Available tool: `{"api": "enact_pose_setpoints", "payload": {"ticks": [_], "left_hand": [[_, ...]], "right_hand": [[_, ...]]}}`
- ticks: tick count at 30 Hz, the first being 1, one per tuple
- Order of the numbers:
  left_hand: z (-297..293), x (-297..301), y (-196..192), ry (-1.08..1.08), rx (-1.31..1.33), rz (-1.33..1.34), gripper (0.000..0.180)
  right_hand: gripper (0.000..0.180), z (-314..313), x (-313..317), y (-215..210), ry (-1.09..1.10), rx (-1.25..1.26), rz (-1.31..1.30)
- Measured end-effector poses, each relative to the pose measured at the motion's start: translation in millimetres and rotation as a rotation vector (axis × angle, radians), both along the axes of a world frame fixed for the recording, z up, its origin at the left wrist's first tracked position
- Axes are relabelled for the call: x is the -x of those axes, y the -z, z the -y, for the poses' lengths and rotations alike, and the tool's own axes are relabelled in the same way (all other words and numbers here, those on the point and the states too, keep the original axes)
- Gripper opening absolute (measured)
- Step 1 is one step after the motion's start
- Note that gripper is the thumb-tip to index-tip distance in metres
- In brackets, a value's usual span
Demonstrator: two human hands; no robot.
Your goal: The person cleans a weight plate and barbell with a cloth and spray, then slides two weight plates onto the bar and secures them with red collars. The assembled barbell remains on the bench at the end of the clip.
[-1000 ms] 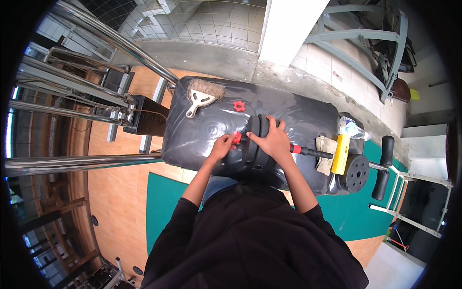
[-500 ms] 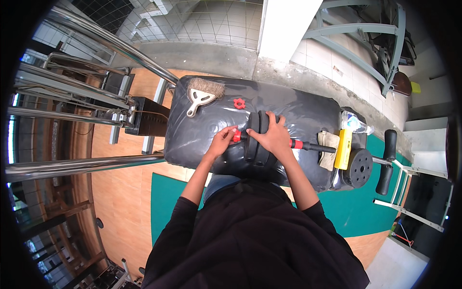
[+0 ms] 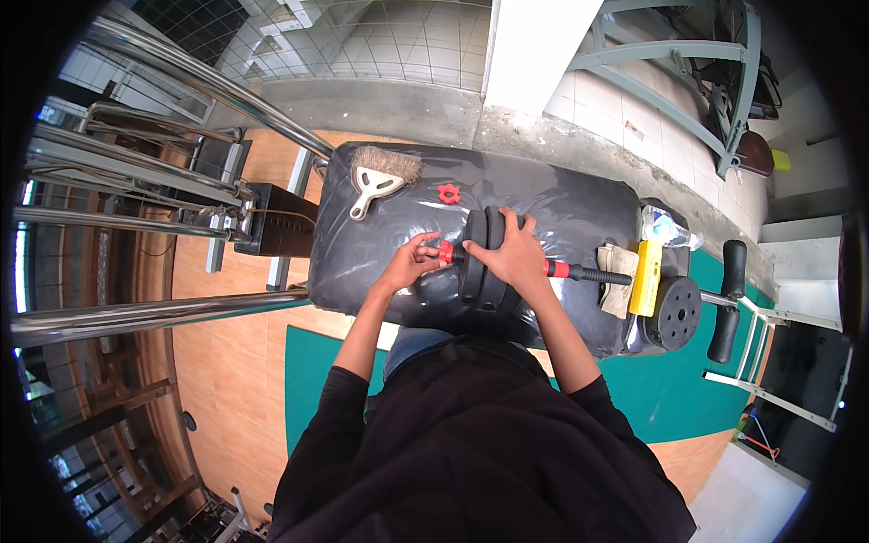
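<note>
Right now the right hand (image 3: 510, 256) lies spread over the black weight plates (image 3: 482, 264) on a dumbbell bar (image 3: 588, 272), fingers curled over their far edge. Just left, the left hand (image 3: 414, 260) pinches a red collar nut (image 3: 445, 252) at the bar's end. All rest on a black padded bench (image 3: 380, 262). Farther off lie a spare red nut (image 3: 448, 193) and a hand brush (image 3: 380, 174); right of the plates, a cloth (image 3: 617, 276), a yellow block (image 3: 647, 271) and a loose plate (image 3: 676, 312) crowd the bench end. Steel rails (image 3: 154, 312) flank the left.
</note>
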State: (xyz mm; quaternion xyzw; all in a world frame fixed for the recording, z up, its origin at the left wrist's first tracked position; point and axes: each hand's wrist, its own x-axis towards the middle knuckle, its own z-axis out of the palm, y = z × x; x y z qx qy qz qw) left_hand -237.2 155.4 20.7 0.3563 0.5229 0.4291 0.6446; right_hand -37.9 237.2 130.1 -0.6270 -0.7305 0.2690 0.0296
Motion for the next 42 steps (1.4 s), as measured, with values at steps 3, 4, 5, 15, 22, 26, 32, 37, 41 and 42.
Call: {"api": "enact_pose_setpoints", "payload": {"ticks": [3,4,5,15,22,26,32,37,41,42], "left_hand": [[-2,-4,5,0.007,0.070,-0.043,0.037],[-2,-5,7,0.016,0.095,-0.062,0.035],[-3,-6,9,0.002,0.099,-0.065,0.035],[-5,-5,30,-0.158,0.227,0.122,0.042],[10,-14,-3,-0.109,0.198,0.114,0.047],[11,-18,11,-0.165,0.273,0.055,0.039],[1,-28,21,-0.296,0.205,-0.053,0.036],[-2,-28,15,-0.302,0.157,-0.068,0.034],[-3,-22,3,-0.208,0.270,0.052,0.029],[-1,-20,5,-0.203,0.243,0.105,0.031]], "right_hand": [[0.092,-1,0,0,0.004,-0.002,-0.018],[0.092,0,1,1,0.002,-0.004,-0.018],[0.092,-1,1,2,0.004,-0.006,-0.017],[0.092,-1,2,-1,0.003,0.007,0.006],[0.091,-2,0,2,0.009,-0.011,0.016],[0.090,-1,2,-2,0.000,-0.006,0.006],[0.090,0,2,-2,-0.003,-0.018,0.006],[0.091,-1,3,-2,0.001,-0.005,0.008],[0.092,-1,2,-3,0.002,0.003,0.005],[0.092,-1,3,-3,-0.002,-0.002,0.007]]}}
